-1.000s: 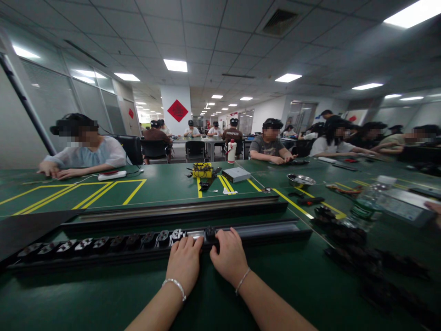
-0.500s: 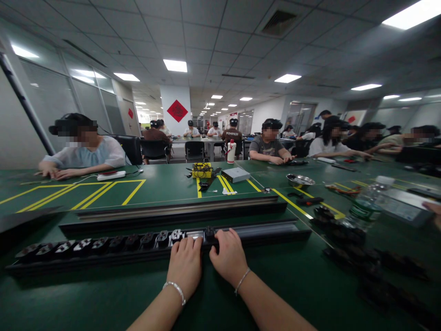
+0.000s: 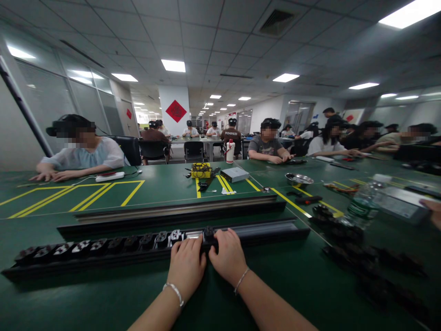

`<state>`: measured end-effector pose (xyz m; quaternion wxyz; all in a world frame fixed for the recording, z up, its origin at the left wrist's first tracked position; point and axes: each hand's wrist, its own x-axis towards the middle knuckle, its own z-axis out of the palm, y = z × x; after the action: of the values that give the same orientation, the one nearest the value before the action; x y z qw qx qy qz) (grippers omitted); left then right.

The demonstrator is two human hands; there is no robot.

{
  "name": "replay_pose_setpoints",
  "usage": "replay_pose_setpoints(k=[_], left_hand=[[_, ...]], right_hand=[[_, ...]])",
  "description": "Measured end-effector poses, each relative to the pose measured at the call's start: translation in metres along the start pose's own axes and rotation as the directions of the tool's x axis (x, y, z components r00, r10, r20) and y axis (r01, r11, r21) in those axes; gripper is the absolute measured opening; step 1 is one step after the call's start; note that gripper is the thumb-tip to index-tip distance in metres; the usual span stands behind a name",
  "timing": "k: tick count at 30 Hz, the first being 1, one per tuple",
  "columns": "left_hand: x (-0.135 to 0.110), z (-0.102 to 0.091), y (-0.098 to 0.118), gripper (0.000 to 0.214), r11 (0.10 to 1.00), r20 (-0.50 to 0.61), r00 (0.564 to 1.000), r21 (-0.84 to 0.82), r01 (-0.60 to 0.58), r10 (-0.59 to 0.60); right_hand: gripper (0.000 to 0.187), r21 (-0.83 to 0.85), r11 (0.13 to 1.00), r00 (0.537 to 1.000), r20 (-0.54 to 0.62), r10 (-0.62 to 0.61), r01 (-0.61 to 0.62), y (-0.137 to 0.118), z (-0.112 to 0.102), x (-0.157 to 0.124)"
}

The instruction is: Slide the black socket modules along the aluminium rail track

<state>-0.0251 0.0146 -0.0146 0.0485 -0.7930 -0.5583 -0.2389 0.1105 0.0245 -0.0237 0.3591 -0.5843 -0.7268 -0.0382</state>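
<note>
A long black channel rail [image 3: 275, 231] lies across the table in front of me. Several black and silver socket-like modules [image 3: 99, 246] sit in a row along its left half. One more black module [image 3: 208, 233] stands in the channel between my hands, apart from the row. My right hand [image 3: 228, 255] is closed, its thumb and fingers against this module's right side. Curled over the rail's near edge, my left hand [image 3: 188, 259] lies just left of the same module. The fingertips of both hands are partly hidden.
Behind it lies a second long black rail [image 3: 179, 209]. Loose black parts [image 3: 354, 243], a water bottle [image 3: 365, 204] and a grey box [image 3: 404, 204] are at the right. Farther back are a metal bowl [image 3: 299, 178] and a yellow block with cables [image 3: 201, 170]. Co-workers sit around.
My left hand has shifted slightly to the right, its thumb side nearer the single module. My right hand stays at the module, nearly unmoved. The view has turned a little.
</note>
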Motion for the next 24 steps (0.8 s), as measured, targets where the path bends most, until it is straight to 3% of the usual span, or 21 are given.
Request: replay_pose_setpoints(k=[24], left_hand=[[0.0056, -0.0061, -0.0014, 0.033, 0.999, 0.042, 0.998, -0.034, 0.042, -0.041]], right_hand=[[0.012, -0.005, 1.000, 1.000, -0.020, -0.020, 0.020, 0.0007, 0.0011, -0.0002]])
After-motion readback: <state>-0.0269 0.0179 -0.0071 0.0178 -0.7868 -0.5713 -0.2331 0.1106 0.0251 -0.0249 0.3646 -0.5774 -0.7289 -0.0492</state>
